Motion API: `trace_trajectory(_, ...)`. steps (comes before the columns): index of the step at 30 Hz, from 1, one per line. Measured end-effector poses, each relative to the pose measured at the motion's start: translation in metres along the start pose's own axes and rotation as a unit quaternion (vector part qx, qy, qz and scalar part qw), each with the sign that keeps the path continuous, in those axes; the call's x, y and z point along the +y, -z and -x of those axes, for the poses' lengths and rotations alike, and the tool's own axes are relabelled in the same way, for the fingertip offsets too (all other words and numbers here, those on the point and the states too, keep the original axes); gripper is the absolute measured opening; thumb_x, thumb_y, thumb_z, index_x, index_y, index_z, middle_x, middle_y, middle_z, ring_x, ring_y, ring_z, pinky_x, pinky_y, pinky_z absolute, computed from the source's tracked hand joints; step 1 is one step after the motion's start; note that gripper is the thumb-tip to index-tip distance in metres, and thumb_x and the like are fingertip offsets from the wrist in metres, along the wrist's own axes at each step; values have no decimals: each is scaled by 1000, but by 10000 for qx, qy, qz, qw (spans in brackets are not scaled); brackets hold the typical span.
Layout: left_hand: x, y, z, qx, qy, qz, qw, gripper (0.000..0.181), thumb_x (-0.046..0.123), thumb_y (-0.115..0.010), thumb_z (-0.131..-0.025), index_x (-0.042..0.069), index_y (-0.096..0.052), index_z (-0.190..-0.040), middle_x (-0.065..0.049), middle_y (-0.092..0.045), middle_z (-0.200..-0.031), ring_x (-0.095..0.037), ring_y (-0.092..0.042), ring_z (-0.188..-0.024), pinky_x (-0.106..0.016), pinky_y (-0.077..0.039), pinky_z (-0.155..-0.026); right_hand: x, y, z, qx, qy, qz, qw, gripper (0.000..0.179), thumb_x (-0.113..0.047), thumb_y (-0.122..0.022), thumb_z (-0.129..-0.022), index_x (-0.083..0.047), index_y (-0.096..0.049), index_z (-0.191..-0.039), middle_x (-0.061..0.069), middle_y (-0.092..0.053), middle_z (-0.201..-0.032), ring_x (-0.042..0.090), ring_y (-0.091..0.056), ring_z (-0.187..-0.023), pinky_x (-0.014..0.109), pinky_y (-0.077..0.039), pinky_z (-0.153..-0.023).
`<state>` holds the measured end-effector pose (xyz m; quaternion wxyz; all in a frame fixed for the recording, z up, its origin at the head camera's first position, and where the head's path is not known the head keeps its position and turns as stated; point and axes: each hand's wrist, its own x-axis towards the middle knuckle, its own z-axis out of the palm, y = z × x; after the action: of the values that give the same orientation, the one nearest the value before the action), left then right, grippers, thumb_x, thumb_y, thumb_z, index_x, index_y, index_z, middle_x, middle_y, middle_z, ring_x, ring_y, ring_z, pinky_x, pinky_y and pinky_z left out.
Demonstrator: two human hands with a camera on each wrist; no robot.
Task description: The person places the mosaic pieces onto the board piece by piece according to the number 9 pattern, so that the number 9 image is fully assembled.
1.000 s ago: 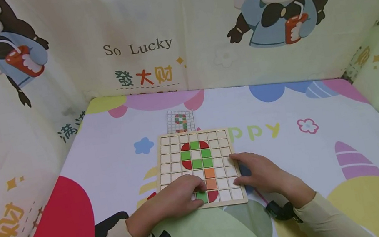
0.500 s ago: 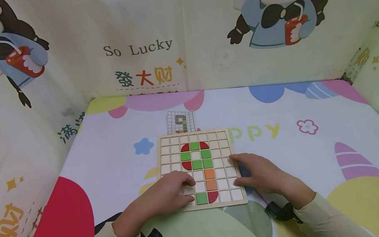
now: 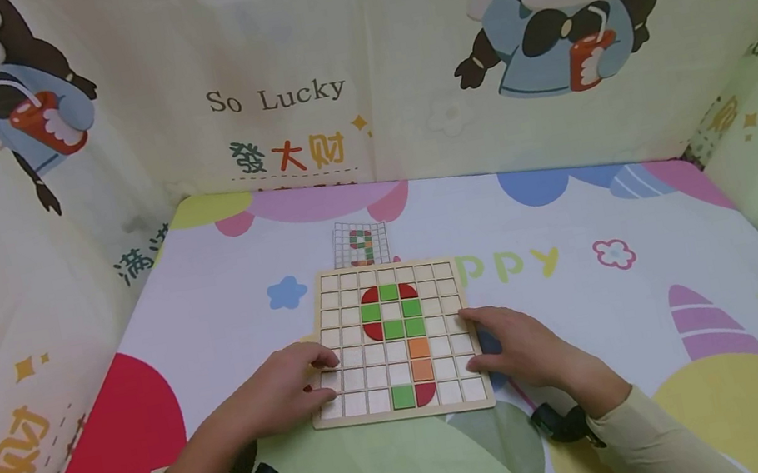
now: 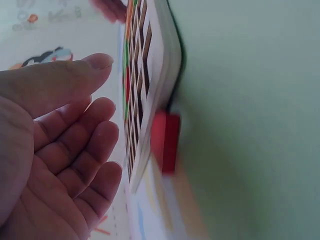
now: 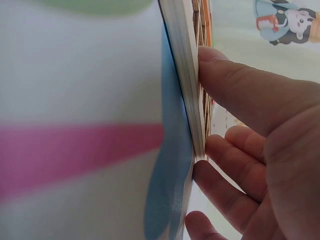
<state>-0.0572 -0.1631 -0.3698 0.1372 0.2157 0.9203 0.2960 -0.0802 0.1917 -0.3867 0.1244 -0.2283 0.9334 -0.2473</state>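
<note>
A square wooden grid board (image 3: 381, 418) lies on the table with a "9" of coloured pieces in its cells: green squares (image 3: 403, 396), orange squares (image 3: 418, 348) and red rounded-corner pieces (image 3: 425, 393). My left hand (image 3: 281, 393) hovers over the board's left edge, thumb and fingers apart, nothing between them. Just beyond that edge, a red block (image 4: 167, 142) sits on the cloth in the left wrist view; the hand mostly covers it in the head view. My right hand (image 3: 524, 346) rests at the right edge, its thumb and fingertips relaxed against the rim.
Behind the board lies a small printed card (image 3: 360, 241) showing a gridded 9 in green, red and orange. A patterned cloth (image 3: 562, 238) covers the table. Printed fabric walls (image 3: 393, 56) enclose the back and sides.
My left hand has drawn leftward from the green square in the bottom row to the board's left edge, uncovering the lower-left cells. The right hand has stayed put.
</note>
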Motion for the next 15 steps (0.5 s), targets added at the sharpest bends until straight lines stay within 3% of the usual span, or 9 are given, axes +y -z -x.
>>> trace_trajectory(8,-16,7,13,102,549,19,9984,31,10,-81,-82,6,-65,-109,-3,-63,-106,-24,-58,-101,-45,-52,-90,-1,0,0,-14,-33,-26,10000,69,-28,-79,-87,0,-50,-143,17,-55,-140,38,-49,-131,55,-39,-106)
trace_trajectory(15,-25,7,19,92,417,19,9991,33,12,-83,-80,6,-64,-106,-1,-62,-103,-22,-58,-98,-45,-52,-89,-1,0,1,-12,-52,0,10000,69,-28,-79,-87,-1,-50,-143,17,-55,-140,38,-49,-131,54,-39,-106)
